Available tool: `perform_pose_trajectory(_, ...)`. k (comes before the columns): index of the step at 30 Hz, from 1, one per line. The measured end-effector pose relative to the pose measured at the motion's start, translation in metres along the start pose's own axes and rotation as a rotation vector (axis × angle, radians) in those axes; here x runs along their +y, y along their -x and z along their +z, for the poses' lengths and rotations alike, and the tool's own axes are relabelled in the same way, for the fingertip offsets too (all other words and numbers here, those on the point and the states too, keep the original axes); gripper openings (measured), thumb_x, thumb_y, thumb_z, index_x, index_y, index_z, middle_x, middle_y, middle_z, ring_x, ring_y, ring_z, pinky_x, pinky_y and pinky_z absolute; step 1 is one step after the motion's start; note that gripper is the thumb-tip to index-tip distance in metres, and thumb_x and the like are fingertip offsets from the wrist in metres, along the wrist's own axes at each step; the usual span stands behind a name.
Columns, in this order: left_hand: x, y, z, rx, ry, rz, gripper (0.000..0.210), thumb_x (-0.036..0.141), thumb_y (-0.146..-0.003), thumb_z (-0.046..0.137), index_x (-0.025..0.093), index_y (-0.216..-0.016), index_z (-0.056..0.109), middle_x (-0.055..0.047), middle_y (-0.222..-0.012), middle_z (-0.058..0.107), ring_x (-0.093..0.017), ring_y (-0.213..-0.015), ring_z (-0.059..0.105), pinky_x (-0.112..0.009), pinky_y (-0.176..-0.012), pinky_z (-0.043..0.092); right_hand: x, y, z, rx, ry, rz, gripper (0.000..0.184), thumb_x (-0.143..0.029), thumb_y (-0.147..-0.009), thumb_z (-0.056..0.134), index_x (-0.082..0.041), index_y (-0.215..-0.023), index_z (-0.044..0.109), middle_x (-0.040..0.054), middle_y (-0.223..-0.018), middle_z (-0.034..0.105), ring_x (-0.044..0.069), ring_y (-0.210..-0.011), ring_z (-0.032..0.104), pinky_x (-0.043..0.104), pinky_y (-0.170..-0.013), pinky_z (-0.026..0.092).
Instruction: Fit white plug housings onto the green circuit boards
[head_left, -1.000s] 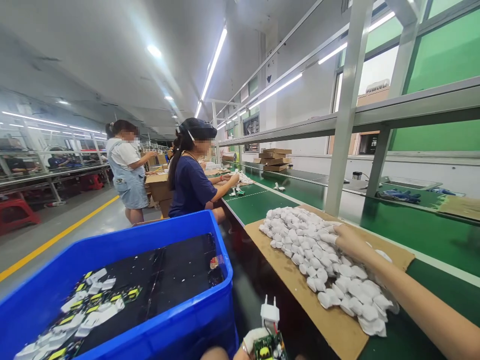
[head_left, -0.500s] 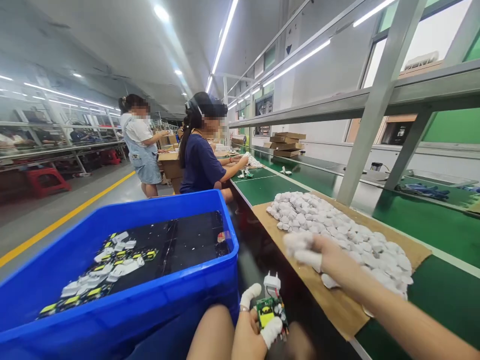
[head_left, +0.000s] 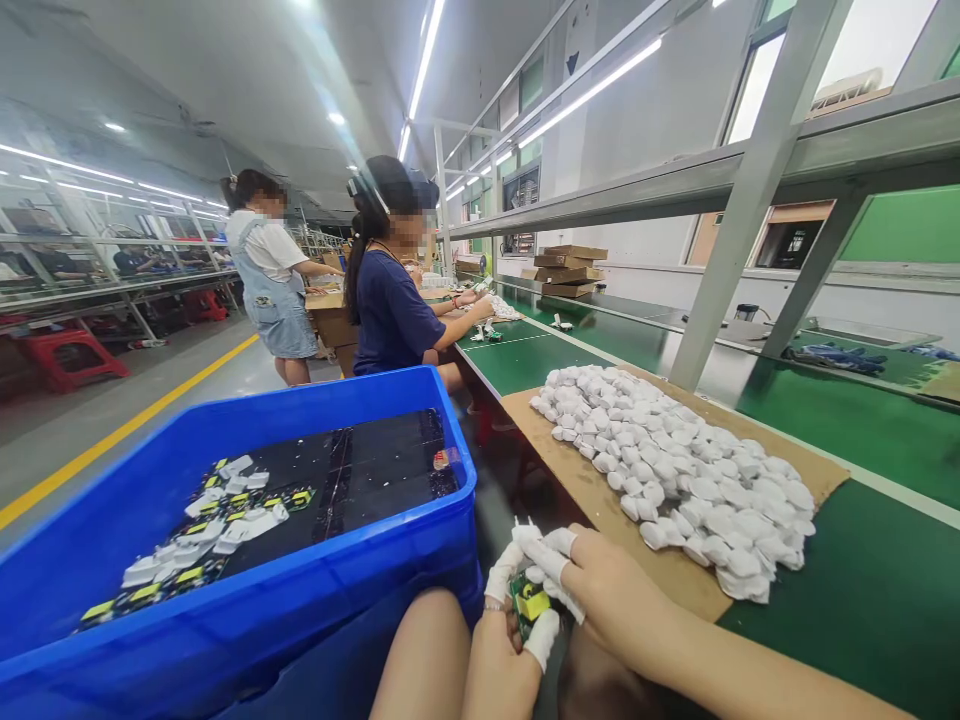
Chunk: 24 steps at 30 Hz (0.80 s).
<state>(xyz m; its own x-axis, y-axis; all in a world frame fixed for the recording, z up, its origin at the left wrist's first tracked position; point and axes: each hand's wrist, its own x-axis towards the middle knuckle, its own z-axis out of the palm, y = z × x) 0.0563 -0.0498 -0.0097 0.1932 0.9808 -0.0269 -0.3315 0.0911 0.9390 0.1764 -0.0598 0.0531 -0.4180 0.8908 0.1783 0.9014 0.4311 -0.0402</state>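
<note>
My left hand [head_left: 501,650], with white finger cots, grips a small green circuit board with a white plug [head_left: 529,598] low in the middle of the view. My right hand [head_left: 615,605], also in finger cots, has come against the top of that board; its fingertips press a white piece onto the plug end. A heap of white plastic shells [head_left: 667,465] lies on a cardboard sheet [head_left: 570,470] just to the right of both hands.
A blue bin [head_left: 315,590] at my left holds several board-and-plug parts on black trays. The green conveyor table [head_left: 862,590] runs away to the right under a metal frame. Two other people work further along the line; cardboard boxes [head_left: 562,268] sit beyond.
My right hand left the shell heap with a white piece and moved down-left to meet my left hand at the board. The view tilted down slightly.
</note>
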Motion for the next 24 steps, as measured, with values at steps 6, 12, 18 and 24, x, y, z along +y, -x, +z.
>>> perform_pose_trajectory(6,0.004,0.003,0.008,-0.018,0.017,-0.011,0.052,0.015,-0.055,0.058,0.014,-0.105,0.044,-0.012,-0.097,0.061,-0.019,-0.084,0.057,-0.026,-0.073,0.046,-0.003,0.002,0.003,0.035,-0.105,0.023,0.037,-0.004,-0.065,0.047,-0.011,-0.102,0.051,0.0109,-0.091,0.051,0.023,-0.081,0.045,0.033,-0.070,0.042)
perform_pose_trajectory(12,0.000,0.004,0.010,0.034,0.156,-0.034,0.047,0.013,-0.050,0.064,0.016,-0.095,0.052,-0.008,-0.093,0.063,-0.016,-0.076,0.059,-0.020,-0.063,0.045,-0.004,0.002,-0.002,0.057,-0.191,0.029,0.021,-0.010,-0.073,0.051,-0.015,-0.092,0.056,0.0087,-0.087,0.054,0.022,-0.079,0.048,0.032,-0.071,0.042)
perform_pose_trajectory(18,-0.008,-0.004,0.008,0.072,0.361,-0.192,0.048,0.029,-0.043,0.073,0.019,-0.087,0.056,-0.003,-0.071,0.066,-0.016,-0.056,0.058,-0.021,-0.045,0.042,-0.002,0.003,-0.004,0.025,-0.245,-0.072,0.047,-0.002,-0.061,0.048,-0.016,-0.106,0.051,0.0095,-0.097,0.051,0.024,-0.089,0.046,0.034,-0.077,0.041)
perform_pose_trajectory(24,-0.010,-0.018,0.006,0.234,0.563,-0.343,0.017,0.031,-0.067,0.052,0.021,-0.079,0.060,-0.001,-0.069,0.065,-0.014,-0.063,0.059,-0.029,-0.066,0.047,-0.014,0.005,0.000,0.134,-0.267,0.228,0.053,-0.017,-0.070,0.049,-0.007,-0.120,0.034,0.0172,-0.106,0.046,0.029,-0.101,0.039,0.044,-0.087,0.033)
